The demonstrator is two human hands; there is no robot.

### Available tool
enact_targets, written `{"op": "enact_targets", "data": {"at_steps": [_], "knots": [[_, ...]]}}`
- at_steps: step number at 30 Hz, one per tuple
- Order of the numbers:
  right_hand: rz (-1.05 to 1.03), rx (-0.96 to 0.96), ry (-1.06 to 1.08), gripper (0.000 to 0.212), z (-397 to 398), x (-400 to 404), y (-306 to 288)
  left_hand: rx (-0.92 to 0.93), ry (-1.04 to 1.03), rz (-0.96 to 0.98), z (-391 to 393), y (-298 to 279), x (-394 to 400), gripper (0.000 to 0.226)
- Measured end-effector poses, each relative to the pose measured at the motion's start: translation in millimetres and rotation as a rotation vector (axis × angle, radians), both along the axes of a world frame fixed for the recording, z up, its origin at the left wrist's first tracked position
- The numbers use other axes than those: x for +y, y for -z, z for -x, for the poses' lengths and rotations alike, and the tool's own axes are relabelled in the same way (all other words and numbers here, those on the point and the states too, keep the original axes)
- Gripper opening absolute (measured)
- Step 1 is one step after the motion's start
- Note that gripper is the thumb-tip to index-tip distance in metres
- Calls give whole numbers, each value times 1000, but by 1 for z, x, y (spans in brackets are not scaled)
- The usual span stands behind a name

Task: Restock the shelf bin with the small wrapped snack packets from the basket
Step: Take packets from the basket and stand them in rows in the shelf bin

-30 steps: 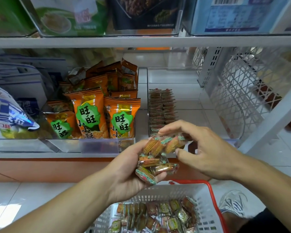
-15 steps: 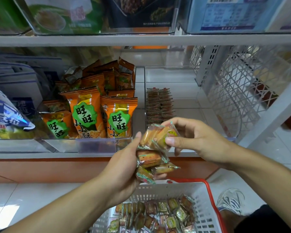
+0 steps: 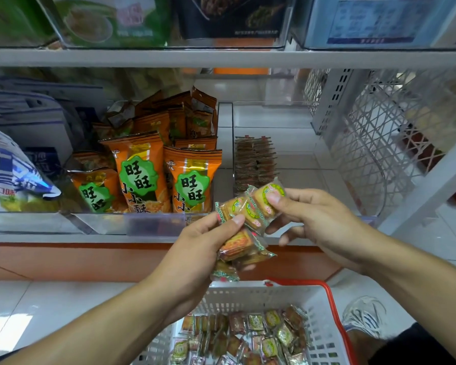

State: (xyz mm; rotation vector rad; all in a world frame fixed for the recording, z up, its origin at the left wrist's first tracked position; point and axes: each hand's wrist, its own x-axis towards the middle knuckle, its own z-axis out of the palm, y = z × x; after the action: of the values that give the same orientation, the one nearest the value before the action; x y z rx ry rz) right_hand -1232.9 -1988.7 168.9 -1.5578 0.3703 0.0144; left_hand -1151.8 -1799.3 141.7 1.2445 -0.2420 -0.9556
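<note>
**Both hands hold snack packets in front of the shelf bin**

Two hands are in view. The left hand (image 3: 192, 255) curls its fingers round a bunch of small clear-wrapped biscuit packets (image 3: 237, 243); about five show, the exact count unclear. The right hand (image 3: 319, 222) pinches the upper packets (image 3: 267, 200) of that bunch between thumb and fingers.

The clear plastic shelf bin (image 3: 334, 180) holds one upright row of the same small packets (image 3: 254, 162) along its left side. The neighbouring clear bin (image 3: 103, 222) holds orange snack bags with green labels (image 3: 191, 180), three at the front and more behind. The white slotted plastic basket with a red rim (image 3: 327, 325) on the floor holds many loose packets (image 3: 248, 335).

Against half a second ago, the packets are more fanned out, their faces now toward the camera, and the right hand's grip sits higher.
</note>
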Motion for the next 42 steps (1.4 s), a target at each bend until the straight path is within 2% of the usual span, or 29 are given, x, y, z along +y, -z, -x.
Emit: {"op": "enact_targets", "data": {"at_steps": [2,4,8,12,14,18,23,27,28,31,33,35,37,39,41,42], "knots": [[-68,-31,69,33,0,-1,-3,75,-9,30,0,0,0,28],[-121,-45,136,21,1,-3,-6,140,-18,56,0,-1,0,28],[-97,-62,134,13,3,-13,-16,149,-28,51,-1,-1,1,28],[106,36,-98,51,10,-16,-23,50,46,-2,-2,0,3,27],[196,77,-144,50,11,-12,-20,27,77,-22,-1,0,4,25],[352,83,-128,32,14,-4,-17,13,100,-32,1,0,4,23],[482,23,-128,37,13,-12,-24,35,43,-42,1,-1,1,19],[352,118,-222,55,14,-22,-28,129,-45,-52,1,-1,-2,17],[281,119,-195,52,14,-24,-28,161,-62,-47,2,-1,-3,17],[-7,58,63,32,7,-34,-28,216,-77,-33,3,-1,-4,18],[-196,43,194,28,1,-40,-27,233,-85,-22,3,-1,-4,24],[-293,68,228,32,-4,-46,-25,232,-83,-17,4,-2,-5,25],[-312,100,242,42,-8,-49,-21,228,-84,-16,4,-1,-6,23],[-265,109,252,33,-14,-52,-17,219,-79,-18,4,-1,-6,17],[-136,120,248,28,-21,-56,-11,205,-68,-23,4,0,-7,15],[-28,132,245,33,-24,-59,-7,207,-71,-24,4,1,-8,15]]}}
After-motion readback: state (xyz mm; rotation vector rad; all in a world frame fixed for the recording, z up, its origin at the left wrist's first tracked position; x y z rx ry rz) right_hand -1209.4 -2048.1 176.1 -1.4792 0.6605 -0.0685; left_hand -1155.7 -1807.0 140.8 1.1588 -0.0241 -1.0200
